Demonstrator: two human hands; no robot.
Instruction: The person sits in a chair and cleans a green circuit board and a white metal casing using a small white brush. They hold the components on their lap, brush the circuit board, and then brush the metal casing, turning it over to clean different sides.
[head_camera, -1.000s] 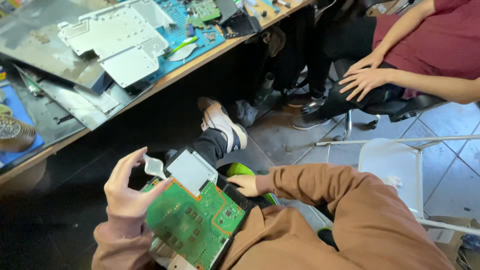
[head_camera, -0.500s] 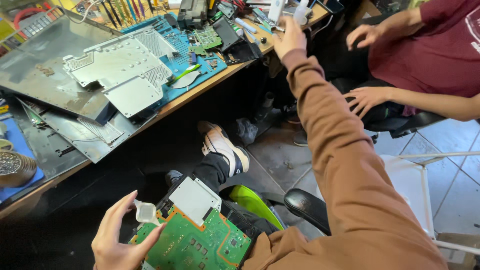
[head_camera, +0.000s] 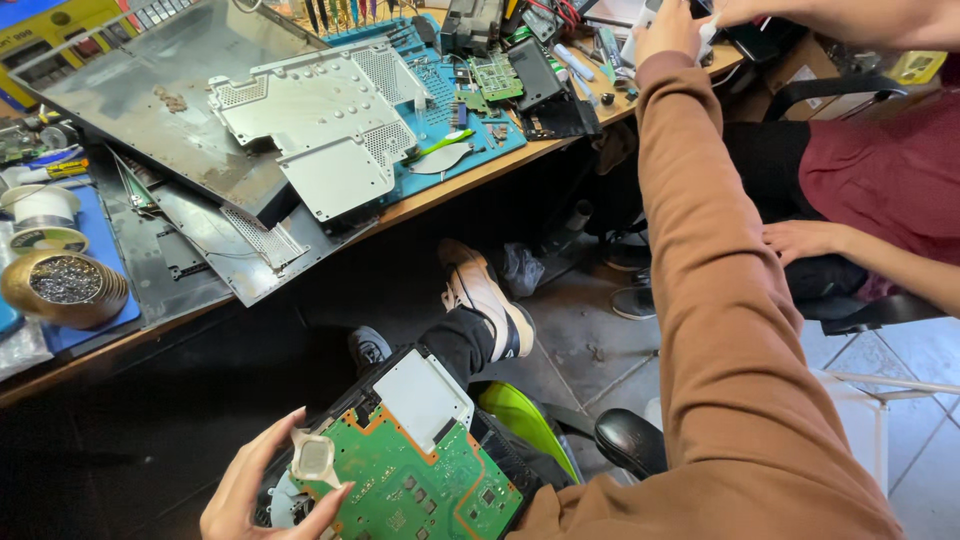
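Head view – left hand (head_camera: 262, 487) fingers grip the circuit board (head_camera: 415, 482) edge – right hand (head_camera: 668, 32) fingers unclear

L hand (head_camera: 262, 490) low — R hand (head_camera: 668, 30) outstretched

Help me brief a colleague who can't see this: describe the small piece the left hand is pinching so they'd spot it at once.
Start at the green circuit board resting on the person's lap at the bottom of the view. At its left edge, the left hand pinches a small pale square pad. Unlike the larger white metal plate just above it, it is tiny, translucent and held between fingertips.
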